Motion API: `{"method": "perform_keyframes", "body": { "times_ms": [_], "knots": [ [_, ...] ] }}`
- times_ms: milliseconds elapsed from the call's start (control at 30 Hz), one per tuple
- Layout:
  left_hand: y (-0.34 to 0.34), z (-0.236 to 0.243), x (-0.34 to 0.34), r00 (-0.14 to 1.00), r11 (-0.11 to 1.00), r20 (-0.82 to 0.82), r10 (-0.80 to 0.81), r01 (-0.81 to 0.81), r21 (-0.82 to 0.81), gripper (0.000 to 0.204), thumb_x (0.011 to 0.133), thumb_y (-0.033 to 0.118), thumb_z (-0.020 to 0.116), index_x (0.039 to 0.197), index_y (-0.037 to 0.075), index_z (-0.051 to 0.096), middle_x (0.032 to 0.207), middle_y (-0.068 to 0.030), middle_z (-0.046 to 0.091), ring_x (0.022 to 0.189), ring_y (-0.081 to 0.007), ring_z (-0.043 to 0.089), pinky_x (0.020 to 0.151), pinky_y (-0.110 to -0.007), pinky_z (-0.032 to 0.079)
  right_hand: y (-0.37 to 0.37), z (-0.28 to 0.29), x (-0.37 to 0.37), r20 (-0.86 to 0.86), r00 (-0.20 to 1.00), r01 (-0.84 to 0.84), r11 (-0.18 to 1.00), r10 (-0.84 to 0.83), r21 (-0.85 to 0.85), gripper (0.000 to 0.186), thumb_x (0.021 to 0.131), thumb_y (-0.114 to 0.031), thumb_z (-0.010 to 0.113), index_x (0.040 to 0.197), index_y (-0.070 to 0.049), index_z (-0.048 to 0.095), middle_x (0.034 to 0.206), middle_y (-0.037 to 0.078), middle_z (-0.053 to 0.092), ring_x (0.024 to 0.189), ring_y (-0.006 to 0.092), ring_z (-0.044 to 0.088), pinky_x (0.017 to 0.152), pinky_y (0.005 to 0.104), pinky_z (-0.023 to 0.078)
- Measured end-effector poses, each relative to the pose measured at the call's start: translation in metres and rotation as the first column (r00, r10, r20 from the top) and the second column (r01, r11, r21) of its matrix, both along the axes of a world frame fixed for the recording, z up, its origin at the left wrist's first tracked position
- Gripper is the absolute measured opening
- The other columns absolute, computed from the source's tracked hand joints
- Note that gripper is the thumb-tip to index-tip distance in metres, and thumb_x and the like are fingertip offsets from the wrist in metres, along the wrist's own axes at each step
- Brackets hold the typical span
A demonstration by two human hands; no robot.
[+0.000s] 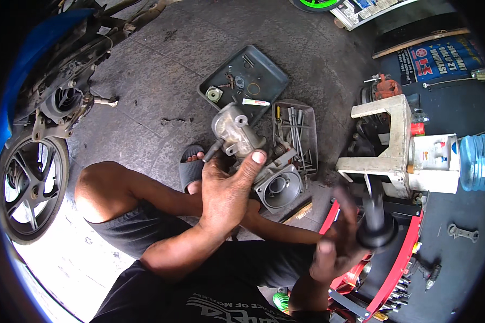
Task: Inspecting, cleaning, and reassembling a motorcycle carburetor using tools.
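Note:
My left hand (pixel 226 196) is closed round a grey metal carburetor (pixel 236 132), thumb pressed along its side. Its wide round mouth (pixel 281 188) faces up toward me, and a short nozzle sticks out near my fingers. On the right, my right hand (pixel 339 245) is smeared by motion. It holds a black carburetor slide (pixel 379 223) with a round rubber diaphragm at its base and a thin needle at its far end. The grip of the fingers behind the slide is partly hidden. The two parts are well apart.
Beyond my left hand lies a dark tray (pixel 277 81) of small parts and a tube. Beside it sits a tool tray (pixel 310 121) with screwdrivers and rods. A red-edged tool cart (pixel 409 253), a pale stool (pixel 382 164) and a water bottle (pixel 474 161) are right; a motorcycle wheel (pixel 35 191) is left.

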State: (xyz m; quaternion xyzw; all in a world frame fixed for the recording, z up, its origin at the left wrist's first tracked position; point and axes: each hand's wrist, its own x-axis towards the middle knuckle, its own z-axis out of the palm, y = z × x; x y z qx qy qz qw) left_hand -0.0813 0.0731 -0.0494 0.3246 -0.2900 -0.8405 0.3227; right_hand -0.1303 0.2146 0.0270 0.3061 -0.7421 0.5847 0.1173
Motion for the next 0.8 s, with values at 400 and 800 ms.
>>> {"method": "perform_keyframes", "body": {
  "times_ms": [400,800],
  "knots": [
    [-0.013,0.002,0.000,0.900,0.750,0.215,-0.380,0.436,-0.498,0.051,0.081,0.025,0.086,0.118,-0.004,0.064,0.111,-0.0174,0.068,0.101,-0.0263,0.066,0.093,-0.039,0.052,-0.009,0.035,-0.026,0.350,0.255,-0.628,-0.121,0.901,0.769,0.038,0.082,-0.048,0.074,0.098,-0.014,0.066,0.095,0.008,0.060,0.088,0.0286,0.070,0.105,0.0626,0.038],
    [-0.008,0.006,0.003,0.937,0.862,0.063,-0.344,0.342,-0.374,0.053,0.079,0.018,0.088,0.119,-0.004,0.062,0.112,-0.0141,0.068,0.104,-0.0210,0.065,0.093,-0.035,0.052,-0.020,0.023,-0.024,0.515,0.304,-0.827,-0.045,0.802,0.560,0.045,0.084,-0.044,0.073,0.106,-0.005,0.067,0.098,0.017,0.067,0.092,0.0307,0.069,0.095,0.0538,0.045]
  ]
}}
